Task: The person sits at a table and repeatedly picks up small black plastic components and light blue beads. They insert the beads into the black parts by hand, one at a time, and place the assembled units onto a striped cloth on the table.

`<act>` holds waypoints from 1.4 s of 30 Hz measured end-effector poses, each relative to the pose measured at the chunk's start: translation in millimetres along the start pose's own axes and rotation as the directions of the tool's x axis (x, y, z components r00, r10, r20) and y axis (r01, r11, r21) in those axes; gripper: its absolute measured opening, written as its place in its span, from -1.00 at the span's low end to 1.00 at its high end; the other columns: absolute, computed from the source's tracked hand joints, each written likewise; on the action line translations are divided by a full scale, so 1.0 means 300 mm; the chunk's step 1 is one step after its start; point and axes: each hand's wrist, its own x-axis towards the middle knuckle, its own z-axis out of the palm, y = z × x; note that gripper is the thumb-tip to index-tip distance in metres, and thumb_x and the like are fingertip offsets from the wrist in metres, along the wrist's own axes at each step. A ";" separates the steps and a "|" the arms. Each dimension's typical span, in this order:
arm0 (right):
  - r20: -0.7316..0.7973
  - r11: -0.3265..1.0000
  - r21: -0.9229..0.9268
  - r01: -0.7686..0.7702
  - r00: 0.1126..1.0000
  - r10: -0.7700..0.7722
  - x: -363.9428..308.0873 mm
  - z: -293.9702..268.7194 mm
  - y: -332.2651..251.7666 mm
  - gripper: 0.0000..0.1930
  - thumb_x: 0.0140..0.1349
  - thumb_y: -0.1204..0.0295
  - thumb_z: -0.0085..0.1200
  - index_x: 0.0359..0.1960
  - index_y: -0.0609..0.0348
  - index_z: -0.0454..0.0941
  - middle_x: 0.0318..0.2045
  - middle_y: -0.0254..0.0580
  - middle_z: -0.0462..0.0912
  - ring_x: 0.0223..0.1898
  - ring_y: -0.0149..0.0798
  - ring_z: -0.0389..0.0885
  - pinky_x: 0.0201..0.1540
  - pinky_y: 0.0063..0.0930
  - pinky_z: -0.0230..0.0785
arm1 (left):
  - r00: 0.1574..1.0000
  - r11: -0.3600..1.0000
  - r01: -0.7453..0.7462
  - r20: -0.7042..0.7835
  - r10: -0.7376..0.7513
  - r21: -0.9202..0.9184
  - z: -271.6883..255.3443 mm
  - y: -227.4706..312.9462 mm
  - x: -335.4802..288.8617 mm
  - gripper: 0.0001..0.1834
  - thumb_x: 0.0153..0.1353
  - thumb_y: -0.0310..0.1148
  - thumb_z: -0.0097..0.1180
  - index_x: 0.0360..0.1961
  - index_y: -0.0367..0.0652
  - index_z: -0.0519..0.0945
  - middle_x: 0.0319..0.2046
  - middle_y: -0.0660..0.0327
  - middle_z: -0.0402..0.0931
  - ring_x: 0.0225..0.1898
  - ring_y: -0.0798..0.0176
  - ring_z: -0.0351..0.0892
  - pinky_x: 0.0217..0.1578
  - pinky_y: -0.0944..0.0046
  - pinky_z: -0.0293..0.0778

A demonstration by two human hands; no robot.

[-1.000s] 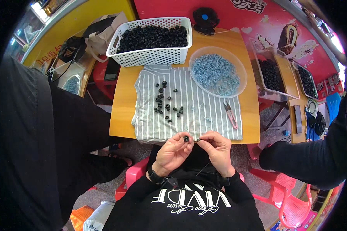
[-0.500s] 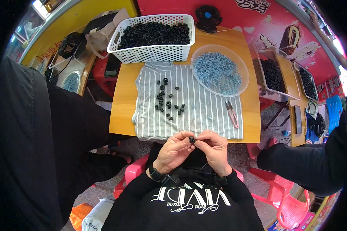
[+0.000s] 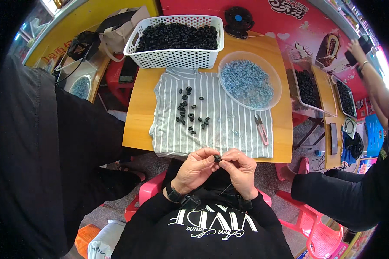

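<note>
Just off the table's front edge, my left hand (image 3: 195,169) pinches a small black ring-like part (image 3: 216,159) between thumb and fingers. My right hand (image 3: 241,172) meets it from the other side, thumb and forefinger closed on the same part; whether anything tiny is also in that pinch is hidden. Beyond my hands a grey-and-white striped cloth (image 3: 168,134) covers the table. Several loose black parts (image 3: 191,115) lie scattered on it. To their right are a few tiny clear-blue pieces (image 3: 235,132) and pink-handled thread snips (image 3: 262,129), blades pointing away.
At the back stands a white perforated basket (image 3: 177,59) of black parts. Beside it, a round clear tub (image 3: 277,93) holds light-blue pieces. A small black fan (image 3: 239,20) sits behind. People are seated left and right, with a pink stool (image 3: 320,233) at right.
My hands keep their pinch on the black part with barely any shift. The view has moved slightly. At the far right, another person's raised arm with a dark object has come into view.
</note>
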 end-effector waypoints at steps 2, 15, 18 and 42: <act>-0.002 1.000 -0.023 0.010 1.000 -0.010 0.000 0.006 -0.001 -0.88 0.11 0.78 0.21 -0.34 0.36 0.61 -0.39 -0.18 0.63 -0.37 -0.38 0.61 -0.28 -0.57 0.45 | 1.000 1.000 -0.005 0.011 0.005 0.001 -0.004 -0.002 0.000 -0.76 0.33 -0.44 0.18 -0.01 -0.27 0.59 -0.19 0.23 0.60 -0.23 0.37 0.53 -0.15 0.36 0.47; 0.047 0.942 -0.300 0.151 0.989 -0.143 0.006 0.009 -0.039 -0.85 0.02 0.73 0.29 -0.43 0.29 0.58 -0.49 -0.19 0.61 -0.46 -0.32 0.59 -0.40 -0.52 0.38 | 0.999 1.000 -0.004 0.036 0.005 -0.006 -0.019 -0.016 -0.002 -0.80 0.33 -0.46 0.17 -0.05 -0.25 0.62 -0.07 0.17 0.60 -0.19 0.36 0.61 -0.17 0.38 0.52; 0.060 0.928 -0.333 0.167 0.986 -0.155 0.006 0.006 -0.043 -0.86 0.02 0.72 0.29 -0.43 0.28 0.58 -0.50 -0.20 0.60 -0.46 -0.33 0.60 -0.40 -0.52 0.39 | 1.000 1.000 -0.001 0.028 0.001 0.005 -0.016 -0.014 -0.002 -0.80 0.32 -0.46 0.18 -0.06 -0.25 0.62 -0.07 0.17 0.60 -0.20 0.37 0.60 -0.19 0.39 0.52; 0.531 0.965 -0.204 0.166 0.847 -0.034 0.029 -0.065 -0.083 -0.79 0.11 0.55 0.27 -0.21 0.26 0.57 -0.39 -0.09 0.66 -0.33 -0.04 0.67 -0.31 -0.30 0.47 | 0.982 0.936 0.145 0.070 -0.176 0.322 0.040 0.063 -0.036 -0.52 0.24 -0.53 0.24 0.18 -0.37 0.45 -0.26 0.23 0.57 -0.35 0.44 0.58 -0.40 0.49 0.47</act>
